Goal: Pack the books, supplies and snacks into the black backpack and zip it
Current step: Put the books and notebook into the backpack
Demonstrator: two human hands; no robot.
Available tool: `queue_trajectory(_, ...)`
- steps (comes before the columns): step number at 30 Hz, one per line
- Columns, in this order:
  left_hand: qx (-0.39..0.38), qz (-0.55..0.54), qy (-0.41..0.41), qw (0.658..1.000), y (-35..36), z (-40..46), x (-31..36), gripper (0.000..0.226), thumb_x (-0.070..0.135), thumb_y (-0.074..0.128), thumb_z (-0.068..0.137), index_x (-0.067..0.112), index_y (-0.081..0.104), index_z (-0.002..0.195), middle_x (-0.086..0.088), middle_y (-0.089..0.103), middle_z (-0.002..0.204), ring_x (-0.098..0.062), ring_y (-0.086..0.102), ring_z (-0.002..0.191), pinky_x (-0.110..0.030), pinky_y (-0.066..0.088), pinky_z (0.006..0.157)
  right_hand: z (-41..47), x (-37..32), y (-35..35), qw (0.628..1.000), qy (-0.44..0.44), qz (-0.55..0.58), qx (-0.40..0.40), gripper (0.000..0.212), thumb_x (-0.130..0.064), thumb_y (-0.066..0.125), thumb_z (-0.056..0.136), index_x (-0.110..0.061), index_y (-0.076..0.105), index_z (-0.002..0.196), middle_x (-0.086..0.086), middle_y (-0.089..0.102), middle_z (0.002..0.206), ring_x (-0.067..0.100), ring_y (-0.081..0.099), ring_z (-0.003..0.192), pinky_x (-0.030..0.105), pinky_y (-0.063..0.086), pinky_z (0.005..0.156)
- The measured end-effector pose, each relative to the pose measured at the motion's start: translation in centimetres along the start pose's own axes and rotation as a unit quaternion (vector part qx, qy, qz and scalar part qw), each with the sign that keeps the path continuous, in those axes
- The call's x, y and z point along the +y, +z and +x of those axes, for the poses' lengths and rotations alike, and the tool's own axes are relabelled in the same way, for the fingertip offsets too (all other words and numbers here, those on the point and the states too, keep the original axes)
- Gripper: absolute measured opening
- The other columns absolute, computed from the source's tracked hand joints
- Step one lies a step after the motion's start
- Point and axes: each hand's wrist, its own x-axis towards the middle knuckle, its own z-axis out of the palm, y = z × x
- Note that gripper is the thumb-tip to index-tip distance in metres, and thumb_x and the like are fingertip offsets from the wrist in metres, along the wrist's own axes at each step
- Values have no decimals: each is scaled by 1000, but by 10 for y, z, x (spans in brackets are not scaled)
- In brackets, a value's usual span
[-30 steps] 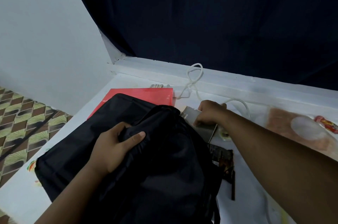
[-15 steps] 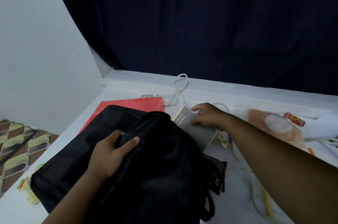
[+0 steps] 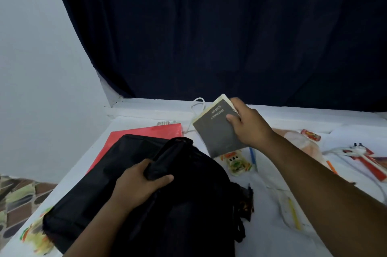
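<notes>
The right hand (image 3: 250,124) pinches a grey book (image 3: 217,131) by its right edge, thumb on the cover, lifted and tilted above the bench (image 3: 261,214) near its far edge. The left hand (image 3: 138,185) clutches a fold of the black backpack (image 3: 188,204), which lies at the near left, partly over a red folder (image 3: 146,133).

home bedroom — dark curtain (image 3: 209,36), patterned floor (image 3: 18,196)
</notes>
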Motion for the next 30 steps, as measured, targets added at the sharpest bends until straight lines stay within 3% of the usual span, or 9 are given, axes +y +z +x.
queue_trajectory(3,22,-20,10,1000,-1,-1,-2,32,62,78,72,37,68,89,23,72,78,6,65,72,-25,53,72,-25,-14,1,993,-10,68,91,38,-21,47,103,-31,40,139,-6,66,100,13,62,85,30,50,71)
queue_trajectory(7,48,-118,-8,992,-9,-2,-3,14,40,78,83,28,73,86,13,74,77,1,67,71,-24,51,68,-62,-31,7,961,11,181,208,36,-17,49,102,-26,44,137,-20,61,100,-8,60,88,9,46,68)
queue_trajectory(9,67,-185,-21,980,-19,-3,-3,11,33,76,87,22,74,86,5,75,78,-10,71,76,-28,53,70,-75,-37,8,942,60,238,228,33,-17,50,101,-27,47,132,-17,62,103,-5,61,88,12,46,64)
queue_trajectory(12,89,-246,-16,965,-36,-7,2,9,28,72,91,20,74,90,-3,76,83,-21,71,83,-32,53,73,-90,-39,14,924,153,302,180,24,-21,51,99,-30,54,121,-9,65,106,10,62,91,27,47,63)
queue_trajectory(15,93,-289,-16,953,-49,-14,10,6,24,70,93,22,74,96,-1,77,87,-21,72,85,-29,56,72,-102,-39,30,915,202,328,116,21,-19,54,99,-28,60,117,-5,69,105,17,66,93,31,50,66)
queue_trajectory(19,77,-318,-9,945,-59,-22,16,7,22,69,93,20,74,97,-12,74,95,-33,70,92,-47,57,86,-106,-52,58,894,240,374,50,18,-12,55,99,-21,66,109,0,75,98,22,72,89,34,59,70)
queue_trajectory(23,65,-312,5,948,-70,-29,23,6,21,69,93,19,75,93,-12,74,93,-25,72,79,-38,55,76,-96,-66,94,882,267,387,27,15,-13,56,97,-21,64,105,5,74,100,27,70,92,48,58,86)
queue_trajectory(28,71,-280,13,957,-86,-25,25,7,26,73,90,19,76,90,-14,75,89,-31,73,83,-47,57,81,-79,-96,116,857,298,414,77,14,-14,53,99,-11,54,113,8,62,99,19,61,81,22,51,57)
queue_trajectory(30,70,-264,15,962,-93,-23,25,9,27,74,88,18,75,90,-13,75,90,-33,73,86,-48,57,83,-74,-103,126,850,296,424,101,20,-14,53,98,-10,50,117,12,61,104,24,62,87,32,56,70)
